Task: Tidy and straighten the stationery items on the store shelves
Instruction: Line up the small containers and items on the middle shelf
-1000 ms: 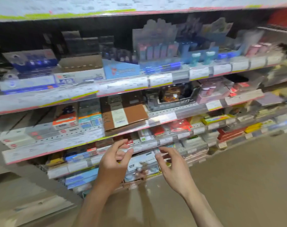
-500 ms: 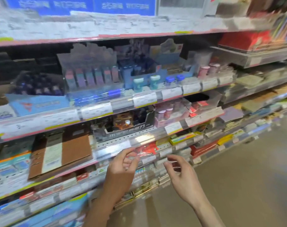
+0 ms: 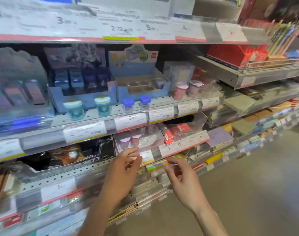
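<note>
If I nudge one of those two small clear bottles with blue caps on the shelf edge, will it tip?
Likely yes. Each small clear bottle with a blue cap looks tall and narrow, so probably tippy. It stands loose near the perforated shelf edge, so it may fall off.

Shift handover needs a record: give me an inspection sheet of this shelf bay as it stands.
Surface: tiered metal shelves with price-label strips.
Job's things: two teal-lidded jars, two blue-capped containers at the shelf front; pink-lidded cups behind.
Clutter: nearly empty blue display tray.
Grippers: left hand and right hand near the lower shelf edge, fingers loosely curled, holding nothing.
Cables: nothing seen.
Surroundings: bare aisle floor at right.
</note>
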### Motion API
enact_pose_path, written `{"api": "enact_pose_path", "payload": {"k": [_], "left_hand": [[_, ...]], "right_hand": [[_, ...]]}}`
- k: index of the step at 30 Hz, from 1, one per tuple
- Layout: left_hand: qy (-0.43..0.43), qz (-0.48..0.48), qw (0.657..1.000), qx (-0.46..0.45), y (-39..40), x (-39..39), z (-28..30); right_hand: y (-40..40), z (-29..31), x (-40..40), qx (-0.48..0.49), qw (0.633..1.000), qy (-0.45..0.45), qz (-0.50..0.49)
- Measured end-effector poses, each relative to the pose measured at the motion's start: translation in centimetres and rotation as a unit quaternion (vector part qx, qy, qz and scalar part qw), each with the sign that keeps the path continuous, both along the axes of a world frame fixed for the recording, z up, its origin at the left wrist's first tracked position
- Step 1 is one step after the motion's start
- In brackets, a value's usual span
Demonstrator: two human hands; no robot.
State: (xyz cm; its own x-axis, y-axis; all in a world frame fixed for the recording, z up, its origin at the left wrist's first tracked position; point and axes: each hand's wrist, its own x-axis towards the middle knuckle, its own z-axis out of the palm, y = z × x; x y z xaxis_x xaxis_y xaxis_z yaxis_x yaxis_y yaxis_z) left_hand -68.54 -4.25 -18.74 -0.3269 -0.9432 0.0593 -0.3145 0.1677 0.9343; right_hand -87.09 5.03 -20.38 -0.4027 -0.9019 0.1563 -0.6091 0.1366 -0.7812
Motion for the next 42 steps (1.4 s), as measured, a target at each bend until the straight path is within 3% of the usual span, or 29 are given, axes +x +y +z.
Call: {"api": "enact_pose_path", "payload": {"k": [8, 16, 21, 26, 33, 42], "left_hand": [[0.031, 0.147, 0.989, 0.002, -0.2, -6.4, -1.3], [-0.063, 0.213, 0.974, -0.051, 2.4, -14.4, -0.1], [-0.132, 0.204, 0.966, -0.086, 2.9, -16.8, 0.6], [-0.299, 0.111, 0.93, -0.184, 0.5, -18.5, -0.1], [-0.436, 0.083, 0.882, -0.158, -2.5, -21.7, 1.3], [-0.412, 0.087, 0.887, -0.188, -3.5, -21.8, -0.4]], "right_hand": [[-3.5, -0.5, -9.9, -0.009, 0.996, -0.048, 0.079], [-6.5, -0.6, -22.0, -0.003, 0.987, -0.01, 0.157], [-7.5, 1.1, -26.9, 0.002, 0.98, 0.062, 0.19], [-9.8, 3.4, -28.6, 0.017, 0.951, 0.182, 0.251], [-13.9, 4.1, -26.7, 0.079, 0.898, 0.308, 0.304], [-14.1, 3.3, -26.5, 0.072, 0.901, 0.3, 0.305]]}}
